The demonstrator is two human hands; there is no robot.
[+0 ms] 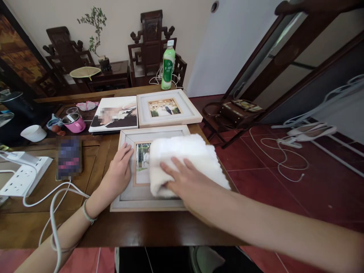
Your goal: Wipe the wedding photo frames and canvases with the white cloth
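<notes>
A pale wooden picture frame (126,206) lies flat on the wooden table in front of me, with a small photo (142,157) in its middle. My left hand (121,167) holds the frame's left side, its fingers over the edge. My right hand (182,180) is on a folded, fluffy white cloth (184,148), gripping it against the frame's glass. The cloth hides the right part of the photo and much of the frame's right side. Just beyond lies a second picture frame (189,108), beside a photo panel (113,113).
A green bottle (168,68) stands at the table's far edge. On the left are a pink mug (74,123), a white cup (33,133), a phone (68,157) and a white power strip (27,176). Its white cable loops by my left forearm. A chair (227,117) stands right.
</notes>
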